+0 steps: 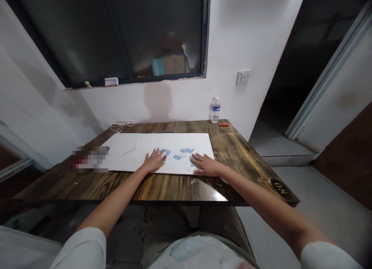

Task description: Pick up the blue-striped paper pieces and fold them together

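Both hands working flat on a white sheet. The sheet (pixel 155 140) is lying lengthwise on a dark-grained wooden table (pixel 241 156), its near edge running close to the person's side; its left end is being hidden by a pixelated patch.

Left hand (pixel 155 160): palm down, fingers spread, grip pinching nothing; resting on the sheet right of its middle, fingertips reaching a cluster of blue-outlined rectangles (pixel 167 151). Right hand (pixel 207 165): palm down near the sheet's right end, grip likewise spread, fingers partly covering another blue group (pixel 192 161). Two further groups are sitting between the hands, a short row (pixel 177 157) and a slanting set (pixel 186 150) behind it. Cannot tell whether the blue shapes are drawn or loose pieces. Thin dark branching lines (pixel 133 149) are showing left of the left hand.

Back of table: clear bottle (pixel 215 111) standing upright near the wall, slim red object (pixel 224 125) lying just beside it; pale coiled cord (pixel 122 124) lying at the far left. Black number disc (pixel 279 187) is sitting at the near right corner.
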A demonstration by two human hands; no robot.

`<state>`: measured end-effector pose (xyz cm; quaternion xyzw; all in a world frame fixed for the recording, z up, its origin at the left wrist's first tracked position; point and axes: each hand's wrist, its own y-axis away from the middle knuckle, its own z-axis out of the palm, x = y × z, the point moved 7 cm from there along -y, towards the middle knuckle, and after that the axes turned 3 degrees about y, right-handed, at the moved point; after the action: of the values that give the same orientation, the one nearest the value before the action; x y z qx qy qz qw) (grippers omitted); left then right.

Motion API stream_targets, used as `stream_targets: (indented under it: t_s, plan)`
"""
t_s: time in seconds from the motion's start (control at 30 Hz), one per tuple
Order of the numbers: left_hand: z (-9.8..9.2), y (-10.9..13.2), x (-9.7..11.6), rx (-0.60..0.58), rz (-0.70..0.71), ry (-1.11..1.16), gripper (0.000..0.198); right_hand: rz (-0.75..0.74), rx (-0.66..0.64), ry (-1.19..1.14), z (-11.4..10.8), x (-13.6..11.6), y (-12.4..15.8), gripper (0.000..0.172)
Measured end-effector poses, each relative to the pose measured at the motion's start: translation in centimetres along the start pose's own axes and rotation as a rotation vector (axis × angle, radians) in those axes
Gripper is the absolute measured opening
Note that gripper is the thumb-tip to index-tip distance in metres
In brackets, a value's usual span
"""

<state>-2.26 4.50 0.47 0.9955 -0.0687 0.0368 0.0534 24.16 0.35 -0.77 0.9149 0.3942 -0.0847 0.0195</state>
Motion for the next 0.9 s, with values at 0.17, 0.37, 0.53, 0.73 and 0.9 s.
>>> stream_targets:
  t_s: [0.17, 0.37, 0.53, 0.73, 0.9]
  plan:
    - [-0.1, -3.1, 3.3, -0.026, 0.117, 0.073, 0.061, -0.057, -0.025, -0.005, 0.2, -2.5, -1.6, 0.078]
    - [0.3, -3.9, 8.9, -0.093, 0.359, 0.214, 0.059, -0.016, -0.027, -0.002, -0.4, -2.8, -3.9, 0.076]
    - [-0.5, -1.0, 10.0, -0.001, 0.457, 0.231, 0.056, 0.014, 0.017, -0.027, -1.7, -0.3, -3.8, 0.068]
    - [-1.0, 4.2, 6.6, 0.166, 0.278, 0.098, 0.051, 0.110, 0.014, -0.038, -2.3, 3.4, -3.0, 0.065]
    - [0.3, 6.4, 5.0, 0.132, 0.229, 0.029, 0.056, 0.077, 0.001, 0.006, -1.4, 3.2, -2.6, 0.066]
